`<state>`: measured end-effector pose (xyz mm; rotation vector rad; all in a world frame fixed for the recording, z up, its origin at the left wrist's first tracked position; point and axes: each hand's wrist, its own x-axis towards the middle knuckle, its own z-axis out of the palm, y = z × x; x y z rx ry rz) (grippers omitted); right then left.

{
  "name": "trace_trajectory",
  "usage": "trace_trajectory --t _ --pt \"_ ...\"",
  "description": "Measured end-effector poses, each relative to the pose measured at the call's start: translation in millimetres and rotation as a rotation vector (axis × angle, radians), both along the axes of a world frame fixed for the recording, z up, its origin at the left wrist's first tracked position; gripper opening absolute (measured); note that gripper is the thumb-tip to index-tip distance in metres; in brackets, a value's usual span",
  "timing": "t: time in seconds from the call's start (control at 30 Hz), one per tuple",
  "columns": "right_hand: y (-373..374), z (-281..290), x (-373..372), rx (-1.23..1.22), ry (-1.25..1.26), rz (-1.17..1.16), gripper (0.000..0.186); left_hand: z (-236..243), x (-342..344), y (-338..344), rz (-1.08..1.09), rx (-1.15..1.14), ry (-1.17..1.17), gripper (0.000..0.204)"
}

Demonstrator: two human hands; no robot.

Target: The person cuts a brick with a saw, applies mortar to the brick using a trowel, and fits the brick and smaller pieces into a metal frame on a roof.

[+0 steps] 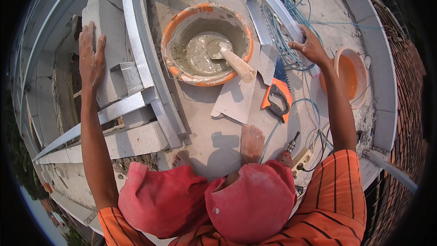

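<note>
My left hand (92, 59) lies flat with its fingers stretched out on a pale grey block (108, 41) at the left. A bent metal bracket (127, 76) sits close by it. On the right, my right hand (311, 46) grips a long silver metal channel (276, 5) that slants across the upper right; its far end is out of view. Between my hands stands an orange bucket (166, 41) crusted with wet grey mortar. A trowel (234, 60) rests in it, its light wooden handle leaning over the near rim.
Beside the bucket lie a handsaw (278, 94) with an orange and black handle and flat grey offcuts (236, 98). Blue hose (291, 0) coils behind the channel. A second orange bucket (353, 77) stands right. Metal framing (136, 32) runs left. A drill (287, 148) and power strip (301, 161) lie near my knee.
</note>
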<state>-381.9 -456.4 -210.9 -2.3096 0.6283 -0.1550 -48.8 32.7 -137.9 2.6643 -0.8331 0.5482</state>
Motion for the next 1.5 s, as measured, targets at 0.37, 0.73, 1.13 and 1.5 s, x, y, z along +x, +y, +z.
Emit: trace_trajectory --t 0.37,0.73,1.13,1.5 --pt "29 -59 -11 -0.313 -0.170 -0.149 0.051 4 -7 5 -0.049 -0.095 0.053 0.063" --pt "176 -59 -71 0.272 -0.040 -0.128 0.035 64 -65 68 -0.040 -0.230 -0.046 0.062" --pt "217 -71 -65 0.312 -0.008 -0.126 0.040 -9 -100 79 -0.022 -0.227 -0.085 0.069" --pt "245 -77 -56 0.191 0.067 -0.218 0.061 -16 -122 79 0.056 -0.081 -0.126 0.065"
